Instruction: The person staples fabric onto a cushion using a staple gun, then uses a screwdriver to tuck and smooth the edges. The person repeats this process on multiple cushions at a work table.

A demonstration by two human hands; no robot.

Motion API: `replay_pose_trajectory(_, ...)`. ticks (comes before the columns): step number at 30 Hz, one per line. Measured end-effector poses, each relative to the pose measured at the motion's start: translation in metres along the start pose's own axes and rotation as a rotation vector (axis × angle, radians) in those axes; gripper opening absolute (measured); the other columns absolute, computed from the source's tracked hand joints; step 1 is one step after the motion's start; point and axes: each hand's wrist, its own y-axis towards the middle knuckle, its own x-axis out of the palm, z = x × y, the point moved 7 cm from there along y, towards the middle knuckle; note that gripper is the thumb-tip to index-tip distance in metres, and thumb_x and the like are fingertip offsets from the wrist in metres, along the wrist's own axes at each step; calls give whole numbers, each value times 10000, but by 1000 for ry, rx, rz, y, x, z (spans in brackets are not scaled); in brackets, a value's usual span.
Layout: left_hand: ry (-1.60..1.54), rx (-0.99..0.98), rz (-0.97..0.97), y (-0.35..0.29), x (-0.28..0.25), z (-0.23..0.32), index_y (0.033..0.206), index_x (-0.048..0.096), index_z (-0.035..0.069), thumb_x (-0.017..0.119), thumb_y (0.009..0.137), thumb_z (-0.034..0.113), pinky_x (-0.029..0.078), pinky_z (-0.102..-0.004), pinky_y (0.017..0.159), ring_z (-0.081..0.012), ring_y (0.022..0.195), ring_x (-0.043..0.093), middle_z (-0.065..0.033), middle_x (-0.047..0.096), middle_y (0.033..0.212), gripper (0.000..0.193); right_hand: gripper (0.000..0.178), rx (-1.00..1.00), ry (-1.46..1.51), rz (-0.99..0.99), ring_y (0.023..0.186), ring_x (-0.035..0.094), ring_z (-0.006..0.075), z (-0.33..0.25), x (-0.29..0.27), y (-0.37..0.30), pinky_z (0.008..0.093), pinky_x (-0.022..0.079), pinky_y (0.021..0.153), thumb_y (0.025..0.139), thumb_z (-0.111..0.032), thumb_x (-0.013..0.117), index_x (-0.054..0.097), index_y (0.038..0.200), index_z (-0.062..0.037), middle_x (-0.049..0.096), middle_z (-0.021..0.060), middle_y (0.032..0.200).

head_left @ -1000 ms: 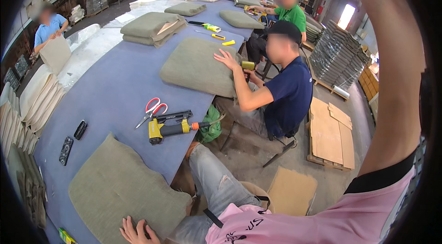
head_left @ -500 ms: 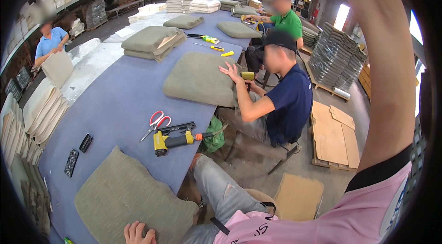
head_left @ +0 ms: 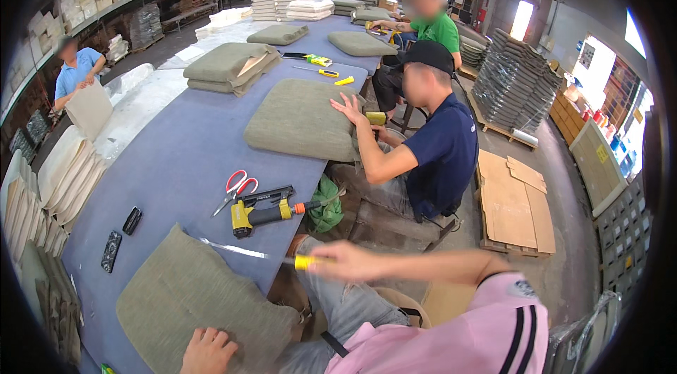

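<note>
An olive-grey fabric-covered cushion lies on the near end of the blue table, one ragged corner of cloth reaching over the edge. On its lower part rests my left hand, palm down with fingers apart, holding nothing. My right hand is closed round a yellow-handled tool with a long, thin metal shaft, like a screwdriver. Motion blurs it, so its tip is unclear. The shaft points left, above the cushion's far edge. Just beyond lie a yellow and black staple gun and red-handled scissors.
Two small black objects lie at the table's left. A co-worker in navy presses another cushion. Stacked cushions sit farther up the table. White folded pads line the left. Cardboard sheets lie on a pallet at right.
My right arm, raised high at the right before, has come down, and the yellow-handled tool now shows above the cushion's edge. My left hand stays on the cushion.
</note>
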Motion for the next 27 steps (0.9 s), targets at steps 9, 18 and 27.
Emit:
replay_pose_trajectory(9,138,200,56,-10,30,-10,1203,740,140,653,993,243,480,-506,1163,-310,1327,623,-81,699,1279,250,345,328,911,-201,545,318,15,64,166,-55,249,223,472,1218,-455,608,666,1337,-136,499,-63,841)
replay_pose_trajectory(18,184,111,-212,17,21,-4,1207,762,142,652,977,245,484,-500,1143,-263,1309,637,-79,721,1306,275,360,12,361,4,780,590,72,60,98,-50,288,471,704,1191,-458,659,701,1329,-128,626,-39,876)
replay_pose_trajectory(27,-306,-726,165,-35,74,-81,1875,179,247,823,868,737,13,-765,1380,-527,1773,-52,-235,-31,1943,1291,430,314,263,-331,749,554,28,65,77,-66,227,431,605,1166,-220,703,665,1558,-48,653,-28,936)
